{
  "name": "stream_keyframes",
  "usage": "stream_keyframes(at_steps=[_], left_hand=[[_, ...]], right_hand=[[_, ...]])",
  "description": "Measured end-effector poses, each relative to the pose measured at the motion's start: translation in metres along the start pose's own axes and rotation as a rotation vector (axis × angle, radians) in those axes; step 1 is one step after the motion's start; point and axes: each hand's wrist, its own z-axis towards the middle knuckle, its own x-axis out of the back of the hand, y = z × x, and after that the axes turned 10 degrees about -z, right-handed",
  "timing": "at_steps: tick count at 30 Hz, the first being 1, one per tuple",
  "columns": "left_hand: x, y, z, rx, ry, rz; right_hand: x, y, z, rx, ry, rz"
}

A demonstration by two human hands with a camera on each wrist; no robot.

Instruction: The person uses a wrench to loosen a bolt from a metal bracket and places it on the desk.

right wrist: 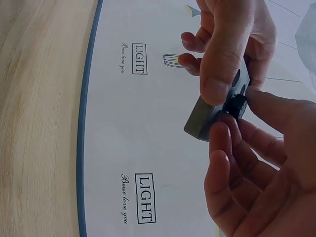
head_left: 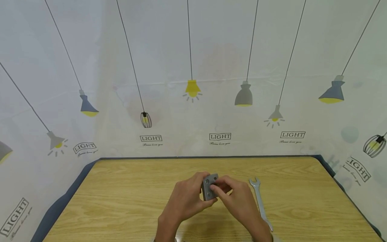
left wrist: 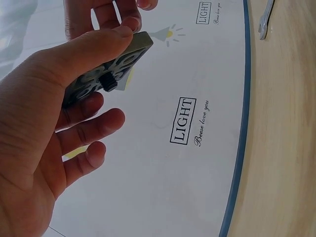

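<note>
A grey block (head_left: 208, 193) with several round holes is held up above the table, gripped at its edges between the thumb and fingers of my left hand (head_left: 185, 198). In the right wrist view a black bolt (right wrist: 237, 105) with a ridged head sits at the block's face. My right hand (head_left: 239, 200) pinches that head between thumb and fingertips. On the block's other side, in the left wrist view, a dark threaded end (left wrist: 108, 82) sticks out. The fingers partly hide the block and the bolt head.
An open-end wrench (head_left: 260, 203) lies on the wooden table (head_left: 127, 195), to the right of my right hand. Behind and beside the table hangs a white covering (head_left: 169, 117) printed with lamps and lettering.
</note>
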Motion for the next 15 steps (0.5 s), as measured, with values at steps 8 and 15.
stream_keyframes(at_steps=[8,15], left_hand=[[0.0002,-0.0005,-0.0003,0.005,-0.007,0.005],[0.0001,-0.0005,-0.0002,0.004,-0.010,0.010]], right_hand=[[0.0004,-0.0010,0.0004,0.007,-0.015,-0.002],[0.0004,-0.0010,0.0001,0.029,-0.005,-0.020]])
